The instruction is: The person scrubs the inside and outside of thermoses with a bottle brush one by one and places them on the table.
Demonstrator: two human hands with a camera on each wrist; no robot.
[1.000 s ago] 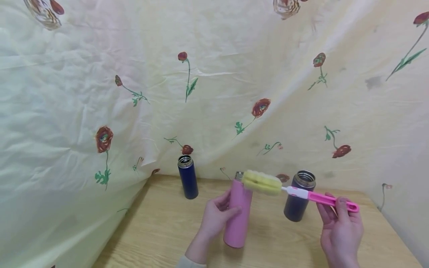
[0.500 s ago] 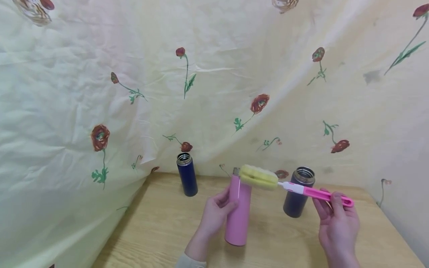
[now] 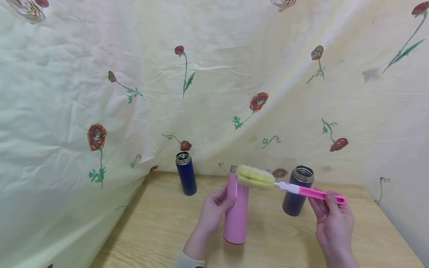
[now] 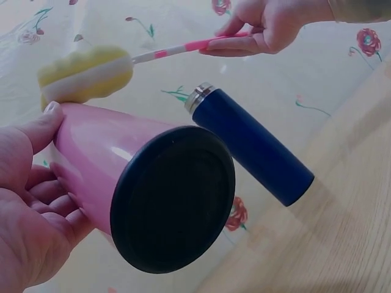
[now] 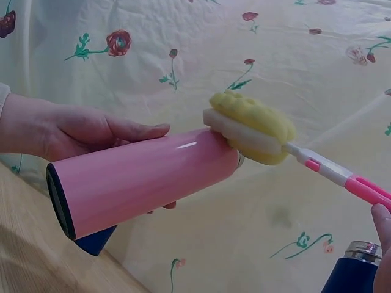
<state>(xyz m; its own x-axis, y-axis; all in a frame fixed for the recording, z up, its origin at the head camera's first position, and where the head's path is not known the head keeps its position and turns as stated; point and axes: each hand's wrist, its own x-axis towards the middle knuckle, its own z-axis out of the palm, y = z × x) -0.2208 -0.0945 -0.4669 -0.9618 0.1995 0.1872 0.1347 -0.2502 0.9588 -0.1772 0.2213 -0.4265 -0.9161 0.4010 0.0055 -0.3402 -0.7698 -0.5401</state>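
Three flasks are standing on the table: one far left, one centre, one right, a brush crossing between.

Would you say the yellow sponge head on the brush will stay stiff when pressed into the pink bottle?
Probably not: the sponge head looks like soft foam, likely to compress. The pink bottle, tall, narrow and glossy, might tip or slip if the left hand lets go.

Your yellow sponge head covers the pink bottle mouth, whether it has entered can't be told, right wrist view crops your right hand to a sliver and the dark bottle below its neck, left hand cut by the frame edge.
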